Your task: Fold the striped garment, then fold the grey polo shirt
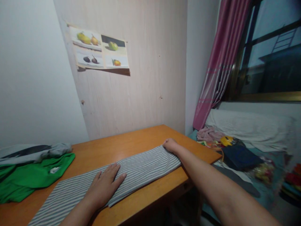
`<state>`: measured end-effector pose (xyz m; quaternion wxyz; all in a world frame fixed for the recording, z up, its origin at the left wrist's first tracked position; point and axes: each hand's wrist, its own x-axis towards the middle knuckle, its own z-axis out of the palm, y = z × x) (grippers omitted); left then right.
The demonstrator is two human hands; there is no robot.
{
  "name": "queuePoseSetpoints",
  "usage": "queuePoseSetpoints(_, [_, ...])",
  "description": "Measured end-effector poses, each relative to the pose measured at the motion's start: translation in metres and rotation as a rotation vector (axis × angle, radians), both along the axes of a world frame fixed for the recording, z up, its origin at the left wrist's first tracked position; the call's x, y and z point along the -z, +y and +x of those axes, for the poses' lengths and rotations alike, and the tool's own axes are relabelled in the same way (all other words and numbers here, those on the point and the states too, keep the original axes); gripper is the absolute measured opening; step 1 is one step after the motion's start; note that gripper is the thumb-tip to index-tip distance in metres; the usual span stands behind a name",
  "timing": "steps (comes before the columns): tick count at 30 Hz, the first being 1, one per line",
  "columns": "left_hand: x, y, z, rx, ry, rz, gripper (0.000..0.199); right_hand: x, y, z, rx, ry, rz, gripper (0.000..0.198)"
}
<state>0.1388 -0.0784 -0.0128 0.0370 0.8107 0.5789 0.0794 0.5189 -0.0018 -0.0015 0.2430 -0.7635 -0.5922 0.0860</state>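
Observation:
A grey-and-white striped cloth [143, 168], folded into a long strip, lies along the front of the wooden table [131, 141]. Its kind of garment does not show. My left hand [105, 182] rests flat on the cloth near its middle, fingers stretched out and thumb apart. At the far right end, my right hand [170, 145] is closed on the cloth's upper corner, with its fingertips partly hidden. The cloth's left end runs out of view beneath my left forearm.
Green clothing [44, 175] and grey clothing [53, 149] lie at the table's left. Beyond the right edge, a dark blue item [242, 157] and assorted things cover a low surface below the pink curtain [213, 62]. Fruit pictures [101, 47] hang on the wall.

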Motion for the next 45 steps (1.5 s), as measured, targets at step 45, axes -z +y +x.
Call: queuePoseSetpoints(45, [-0.037,-0.022,0.134,0.400,-0.295,-0.031,0.062,-0.008,-0.111,0.036,-0.316,0.180,0.094,0.022])
